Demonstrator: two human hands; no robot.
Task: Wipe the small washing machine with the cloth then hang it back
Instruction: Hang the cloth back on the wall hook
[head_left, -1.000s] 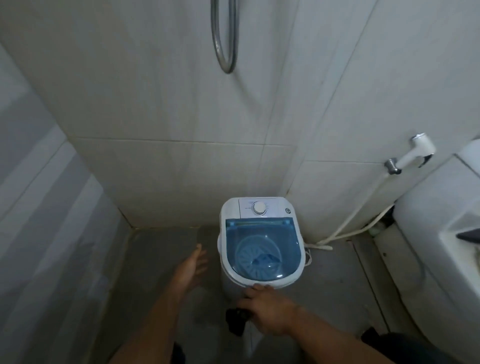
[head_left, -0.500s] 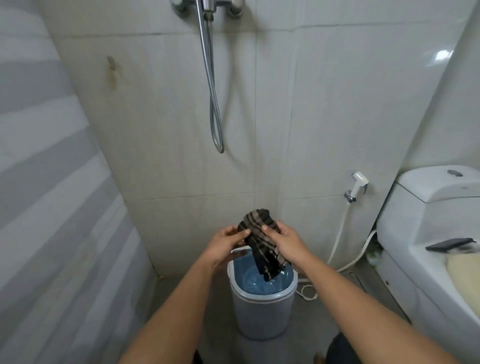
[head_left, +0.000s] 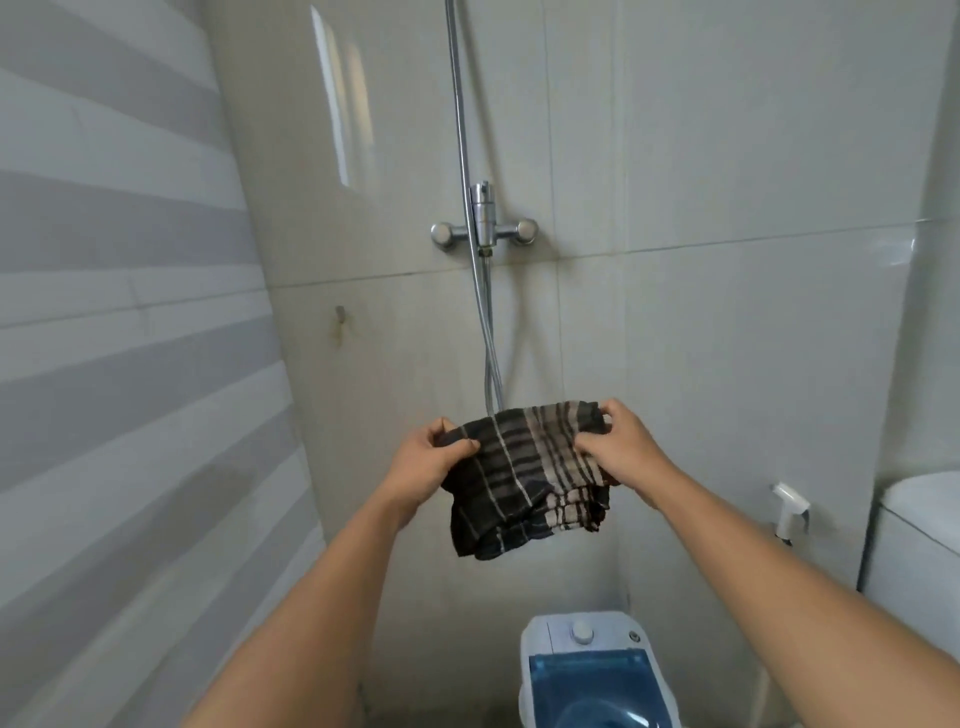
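Above the small washing machine (head_left: 597, 670), I am holding the cloth (head_left: 530, 478) stretched between my left hand (head_left: 428, 467) and my right hand (head_left: 621, 449). On each side my fingers (head_left: 465, 446) are pinching its top edge, so it is hanging open, I think ready for hanging back. The shower faucet (head_left: 484, 231) is higher on the far wall, and a small hook (head_left: 340, 313) at far left. Between them the wall is free.

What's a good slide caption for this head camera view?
Both hands, left and right, hold a striped cloth spread below the shower tap, above the washer.
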